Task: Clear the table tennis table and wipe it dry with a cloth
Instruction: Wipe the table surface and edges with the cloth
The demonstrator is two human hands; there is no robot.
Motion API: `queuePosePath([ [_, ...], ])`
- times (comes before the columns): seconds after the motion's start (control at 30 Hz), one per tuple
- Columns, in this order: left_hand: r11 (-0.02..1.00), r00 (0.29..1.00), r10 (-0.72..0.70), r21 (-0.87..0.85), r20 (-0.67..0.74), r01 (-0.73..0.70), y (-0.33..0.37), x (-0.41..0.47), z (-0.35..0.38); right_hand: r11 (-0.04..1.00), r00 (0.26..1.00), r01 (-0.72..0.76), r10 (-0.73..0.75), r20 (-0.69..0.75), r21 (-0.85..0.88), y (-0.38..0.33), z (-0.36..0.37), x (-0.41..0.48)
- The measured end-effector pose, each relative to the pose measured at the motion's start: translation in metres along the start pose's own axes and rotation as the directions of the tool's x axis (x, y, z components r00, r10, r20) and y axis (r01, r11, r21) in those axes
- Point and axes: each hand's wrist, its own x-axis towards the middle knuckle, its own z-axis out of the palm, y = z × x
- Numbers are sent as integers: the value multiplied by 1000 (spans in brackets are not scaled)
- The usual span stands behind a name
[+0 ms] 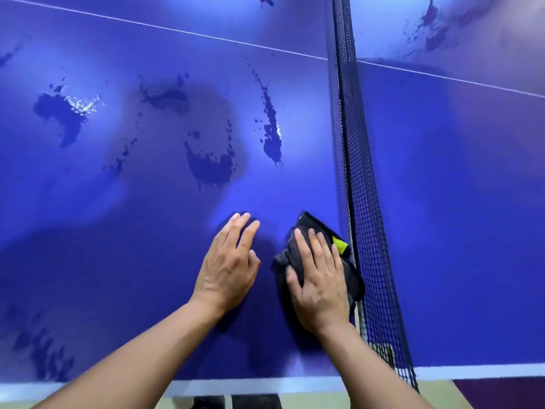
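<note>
Just left of the net, the right hand presses the dark cloth onto the table with straight fingers. The left hand rests flat and spread, farther from the net. At least 4 puddles lie beyond. Overlapping strokes away from the net, with even pressure, should serve best.
</note>
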Motion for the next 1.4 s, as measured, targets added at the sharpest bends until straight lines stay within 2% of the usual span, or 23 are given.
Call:
queuePosePath([
  [0.1, 998, 999, 35, 60, -28, -33, -7, 40, 14, 1000, 999, 2, -3, -36, -5, 12, 2, 48],
  [0.27, 986, 999, -47, 158, -19, 49, -9, 107, 29, 998, 998, -31, 33, -60, 47, 36, 7, 156],
  [0.57, 959, 988, -147, 251, 51, 130, 1, 120, 25, 996, 995, -86, 87, -56, 14, 66, 5, 401],
  [0.77, 953, 986, -148, 276, 71, 123, -1, 122, 24, 997, 997, -70, 70, -25, 19, 78, 3, 502],
  [1.0, 954, 988, -139, 276, 63, 117, -1, 119, 23, 997, 998, -63, 64, -14, 38, 79, 0, 514],
  [1.13, 957, 989, -138, 263, 53, 120, -1, 118, 24, 991, 992, -124, 126, -29, 47, 69, 0, 502],
  [1.4, 964, 993, -119, 240, 1, 115, -2, 117, 29, 984, 982, -164, 170, -87, 70, 53, 3, 384],
])
